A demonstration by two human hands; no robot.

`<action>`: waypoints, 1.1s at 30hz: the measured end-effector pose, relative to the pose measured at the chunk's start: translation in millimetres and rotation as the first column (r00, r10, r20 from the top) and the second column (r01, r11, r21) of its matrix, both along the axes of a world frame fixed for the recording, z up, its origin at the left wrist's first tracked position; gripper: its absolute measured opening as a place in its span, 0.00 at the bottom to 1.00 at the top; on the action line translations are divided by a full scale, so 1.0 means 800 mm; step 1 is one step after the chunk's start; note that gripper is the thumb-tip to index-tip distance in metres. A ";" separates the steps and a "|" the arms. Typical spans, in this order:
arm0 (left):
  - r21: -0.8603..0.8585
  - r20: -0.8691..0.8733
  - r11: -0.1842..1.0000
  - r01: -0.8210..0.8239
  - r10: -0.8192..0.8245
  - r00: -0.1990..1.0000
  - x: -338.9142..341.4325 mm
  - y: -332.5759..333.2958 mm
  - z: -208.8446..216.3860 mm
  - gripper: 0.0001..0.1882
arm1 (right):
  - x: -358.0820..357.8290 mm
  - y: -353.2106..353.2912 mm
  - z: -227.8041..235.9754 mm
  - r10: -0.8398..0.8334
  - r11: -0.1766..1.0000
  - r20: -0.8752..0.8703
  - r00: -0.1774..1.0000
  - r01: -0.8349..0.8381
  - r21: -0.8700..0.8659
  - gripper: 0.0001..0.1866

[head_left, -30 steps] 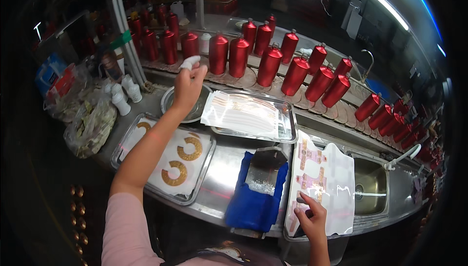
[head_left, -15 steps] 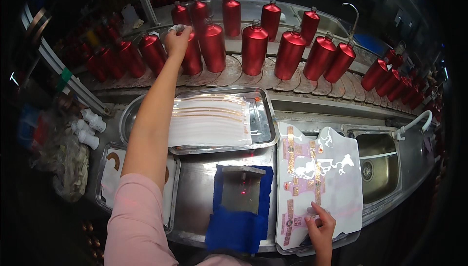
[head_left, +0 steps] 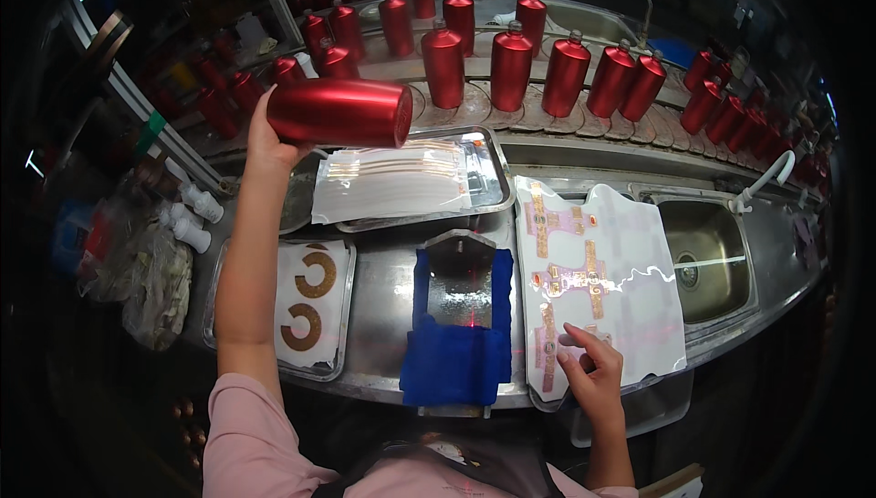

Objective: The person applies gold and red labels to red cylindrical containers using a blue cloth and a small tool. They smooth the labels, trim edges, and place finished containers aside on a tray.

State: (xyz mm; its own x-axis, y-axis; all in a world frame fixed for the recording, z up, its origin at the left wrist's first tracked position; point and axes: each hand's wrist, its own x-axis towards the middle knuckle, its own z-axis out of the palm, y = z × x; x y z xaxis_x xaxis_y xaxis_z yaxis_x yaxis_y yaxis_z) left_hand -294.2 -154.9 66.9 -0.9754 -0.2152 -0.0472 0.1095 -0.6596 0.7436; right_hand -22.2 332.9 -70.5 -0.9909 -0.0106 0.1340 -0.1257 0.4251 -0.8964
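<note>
Red bottle point(head_left: 351, 113) lifted off conveyor point(head_left: 476, 98) since earlier, now sideways above tray point(head_left: 484, 174); left hand point(head_left: 271, 137) wrapped round neck end, right hand point(head_left: 595, 372) half-spread, seemingly empty. Best grip firmly, clearing strips point(head_left: 388, 170).

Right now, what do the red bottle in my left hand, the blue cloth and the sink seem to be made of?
Red bottle: smooth, metallic red finish with soft highlights; whether glass or metal lies underneath, I can't tell. Blue cloth: probably fabric, matte, since it drapes with loose, uneven edges. Sink: likely stainless steel, judging by its metallic sheen.
</note>
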 end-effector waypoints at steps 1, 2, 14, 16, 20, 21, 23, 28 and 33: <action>0.076 0.038 0.996 0.038 -0.041 0.998 0.028 -0.002 -0.010 0.22 | -0.002 -0.005 0.002 0.036 0.999 -0.020 0.999 -0.036 -0.005 0.23; 0.162 0.080 0.985 0.060 -0.074 0.994 0.053 -0.002 -0.022 0.23 | -0.003 -0.009 0.005 0.062 0.998 -0.034 0.998 -0.062 -0.027 0.23; 0.044 0.155 0.988 -0.146 0.138 0.978 0.271 0.021 -0.058 0.17 | -0.023 -0.096 0.056 0.411 0.907 -0.208 0.887 -0.420 0.003 0.27; -0.182 0.098 0.947 -0.267 0.287 0.953 0.281 0.054 -0.047 0.15 | -0.031 -0.126 0.064 0.437 0.896 -0.292 0.851 -0.442 0.052 0.31; -0.634 -0.083 0.729 -0.258 0.267 0.960 0.295 0.135 -0.042 0.12 | -0.046 -0.183 0.075 0.512 0.859 -0.157 0.844 -0.504 0.090 0.44; -0.699 -0.082 0.670 -0.252 0.274 0.958 0.300 0.147 -0.042 0.14 | -0.045 -0.201 0.075 0.510 0.860 -0.180 0.841 -0.502 0.091 0.46; -0.819 -0.141 0.502 -0.280 0.297 0.945 0.304 0.172 -0.040 0.18 | -0.050 -0.223 0.077 0.492 0.870 -0.204 0.846 -0.484 0.091 0.49; -0.939 -0.192 0.249 -0.236 0.190 0.963 0.336 0.220 -0.037 0.40 | -0.064 -0.237 0.077 0.547 0.836 -0.076 0.834 -0.549 -0.001 0.43; -0.665 -0.104 0.728 -0.170 0.135 0.985 0.375 0.201 -0.060 0.44 | -0.081 -0.203 0.069 0.609 0.781 -0.057 0.791 -0.610 -0.135 0.46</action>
